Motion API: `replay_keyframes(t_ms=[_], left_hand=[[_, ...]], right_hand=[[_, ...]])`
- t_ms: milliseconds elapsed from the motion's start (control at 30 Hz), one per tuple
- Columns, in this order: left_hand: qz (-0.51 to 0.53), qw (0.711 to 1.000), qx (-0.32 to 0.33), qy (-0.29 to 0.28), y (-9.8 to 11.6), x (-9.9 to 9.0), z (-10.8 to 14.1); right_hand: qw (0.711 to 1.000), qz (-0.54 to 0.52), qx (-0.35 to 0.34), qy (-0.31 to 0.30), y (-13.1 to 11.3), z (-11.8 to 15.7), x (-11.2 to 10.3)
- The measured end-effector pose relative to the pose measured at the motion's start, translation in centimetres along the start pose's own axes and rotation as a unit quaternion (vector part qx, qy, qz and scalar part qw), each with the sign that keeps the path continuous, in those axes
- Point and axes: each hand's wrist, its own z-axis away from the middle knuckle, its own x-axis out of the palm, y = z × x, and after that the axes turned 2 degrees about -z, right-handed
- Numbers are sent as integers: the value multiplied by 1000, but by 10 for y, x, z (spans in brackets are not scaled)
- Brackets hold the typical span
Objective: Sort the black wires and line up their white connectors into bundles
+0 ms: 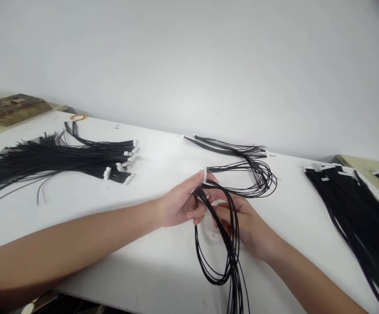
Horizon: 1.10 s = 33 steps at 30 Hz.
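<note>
My left hand [187, 203] is closed on a white connector [205, 174], pinched between thumb and fingers near the middle of the view. From this connector, black wires [224, 231] loop down toward the front edge, and more black wires [241, 192] curl away to the right over the table. My right hand [235, 218] is just right of my left hand, behind the hanging wires, its fingers closed around some of them. Its fingertips are partly hidden by the wires. Another white connector [267, 153] lies farther back, with thin wires beside it.
On the white table [157, 244], a pile of black wires [55, 157] with white connectors lies at left. A second black bundle [356, 209] lies at right. An orange ring [78, 117] and a brown block [13, 109] are at the back left.
</note>
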Motion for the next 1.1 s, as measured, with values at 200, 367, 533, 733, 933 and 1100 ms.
replay_keyframes(t_ms=[200, 367, 533, 733, 933, 1100], left_hand=[[-1, 1000, 10, -5, -2, 0, 0], [-3, 1000, 12, 7, -1, 1, 1], [-2, 1000, 6, 21, -1, 3, 0], [10, 997, 21, 74, -2, 4, -2], [6, 997, 15, 75, -1, 4, -1], [-10, 997, 5, 80, -1, 4, 0]], right_hand=[[1000, 10, -8, -15, -1, 0, -1], [999, 43, -15, -21, -9, 3, -1], [997, 41, -49, -33, -7, 2, 0], [995, 50, -73, 40, -2, 1, 4], [989, 98, -92, 63, -2, 2, 3], [982, 150, -86, 79, -1, 1, 2]])
